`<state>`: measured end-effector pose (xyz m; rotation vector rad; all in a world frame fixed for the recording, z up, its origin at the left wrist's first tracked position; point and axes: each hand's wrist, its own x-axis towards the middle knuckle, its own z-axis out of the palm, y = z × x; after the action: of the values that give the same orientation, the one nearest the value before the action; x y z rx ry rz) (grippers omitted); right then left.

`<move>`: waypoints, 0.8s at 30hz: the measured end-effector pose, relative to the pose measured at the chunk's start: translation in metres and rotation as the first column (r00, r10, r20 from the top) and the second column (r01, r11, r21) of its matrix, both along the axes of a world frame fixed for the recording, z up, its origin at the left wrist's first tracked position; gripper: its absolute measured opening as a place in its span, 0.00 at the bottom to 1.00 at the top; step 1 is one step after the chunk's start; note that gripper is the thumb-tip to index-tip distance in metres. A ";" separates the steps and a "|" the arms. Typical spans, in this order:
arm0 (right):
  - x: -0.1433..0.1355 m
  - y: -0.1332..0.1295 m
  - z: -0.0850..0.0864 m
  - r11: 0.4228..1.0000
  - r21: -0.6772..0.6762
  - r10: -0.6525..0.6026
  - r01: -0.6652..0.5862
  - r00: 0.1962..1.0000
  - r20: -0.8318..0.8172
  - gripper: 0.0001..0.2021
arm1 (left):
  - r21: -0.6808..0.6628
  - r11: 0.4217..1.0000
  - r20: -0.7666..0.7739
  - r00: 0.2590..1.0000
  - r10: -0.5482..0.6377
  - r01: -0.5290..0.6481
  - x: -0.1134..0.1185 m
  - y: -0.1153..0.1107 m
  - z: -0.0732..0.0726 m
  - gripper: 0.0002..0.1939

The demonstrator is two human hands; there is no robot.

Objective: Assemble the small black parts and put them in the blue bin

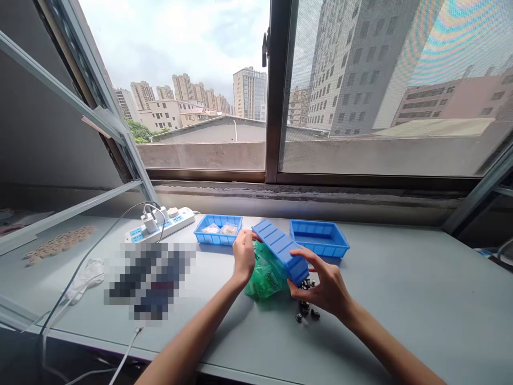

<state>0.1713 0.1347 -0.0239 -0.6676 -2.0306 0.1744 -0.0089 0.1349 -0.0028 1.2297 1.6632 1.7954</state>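
Note:
Both hands hold a blue plastic tray turned upside down and tilted above the grey table. My left hand grips its far left end. My right hand grips its near right end. Under the tray lies a crumpled green plastic bag. Small black parts lie scattered on the table just below my right hand.
Two more blue trays stand behind: one with clear packets inside, one to the right. A white power strip with plugs and cables lies at the left, next to a blurred patch. A window runs along the back.

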 end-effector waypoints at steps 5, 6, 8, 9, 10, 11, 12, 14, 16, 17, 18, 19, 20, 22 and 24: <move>0.002 0.001 0.002 0.999 0.034 -0.032 0.032 0.999 0.010 0.22 | -0.093 0.995 -0.059 0.998 0.033 -0.039 -0.003 -0.001 0.003 0.16; 0.003 0.002 0.002 0.998 0.051 -0.042 0.042 0.999 0.000 0.22 | -0.127 0.991 -0.081 0.996 0.038 -0.048 -0.003 -0.002 0.005 0.16; 0.004 0.003 0.004 0.994 0.092 -0.054 0.058 0.998 -0.037 0.22 | -0.194 0.979 -0.129 0.991 0.034 -0.059 -0.004 -0.003 0.007 0.17; 0.004 0.003 0.005 0.992 0.109 -0.056 0.062 0.997 -0.058 0.22 | -0.222 0.973 -0.156 0.987 0.027 -0.062 -0.004 -0.003 0.008 0.17; 0.005 0.004 0.006 0.990 0.121 -0.057 0.065 0.996 -0.075 0.22 | -0.249 0.966 -0.187 0.982 0.018 -0.065 -0.005 -0.003 0.008 0.16; 0.005 0.004 0.007 0.990 0.126 -0.057 0.068 0.995 -0.086 0.22 | -0.276 0.959 -0.219 0.976 0.006 -0.068 -0.005 -0.003 0.008 0.16; 0.006 0.004 0.008 0.989 0.127 -0.058 0.070 0.994 -0.092 0.23 | -0.301 0.951 -0.252 0.968 -0.005 -0.073 -0.005 -0.002 0.008 0.16; 0.006 0.004 0.009 0.990 0.123 -0.063 0.075 0.993 -0.095 0.23 | -0.350 0.933 -0.317 0.948 -0.030 -0.087 -0.006 -0.001 0.007 0.16; 0.007 0.005 0.008 0.989 0.123 -0.069 0.081 0.993 -0.098 0.23 | -0.392 0.914 -0.396 0.916 -0.062 -0.107 -0.007 0.000 0.005 0.15; 0.008 0.006 0.008 0.989 0.121 -0.075 0.087 0.992 -0.101 0.24 | -0.413 0.903 -0.442 0.893 -0.084 -0.119 -0.007 0.000 0.005 0.15; 0.009 0.006 0.007 0.989 0.118 -0.079 0.091 0.992 -0.103 0.24 | -0.436 0.890 -0.489 0.865 -0.111 -0.132 -0.006 0.000 0.004 0.14; 0.010 0.008 0.006 0.989 0.114 -0.082 0.093 0.991 -0.104 0.24 | -0.462 0.875 -0.528 0.837 -0.142 -0.143 -0.006 0.000 0.004 0.14; 0.011 0.009 0.005 0.990 0.108 -0.083 0.094 0.991 -0.101 0.25 | -0.487 0.861 -0.556 0.813 -0.173 -0.149 -0.006 0.000 0.004 0.15; 0.012 0.011 0.003 0.991 0.096 -0.083 0.092 0.992 -0.094 0.25 | -0.527 0.837 -0.576 0.787 -0.222 -0.149 -0.005 0.000 0.004 0.16; 0.013 0.012 0.002 0.992 0.084 -0.087 0.095 0.992 -0.092 0.25 | -0.546 0.826 -0.572 0.783 -0.246 -0.140 -0.005 0.000 0.003 0.17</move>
<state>0.1841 0.1471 -0.0222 -0.6840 -1.9082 0.0587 -0.0138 0.1353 0.0004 1.6378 2.2490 0.7292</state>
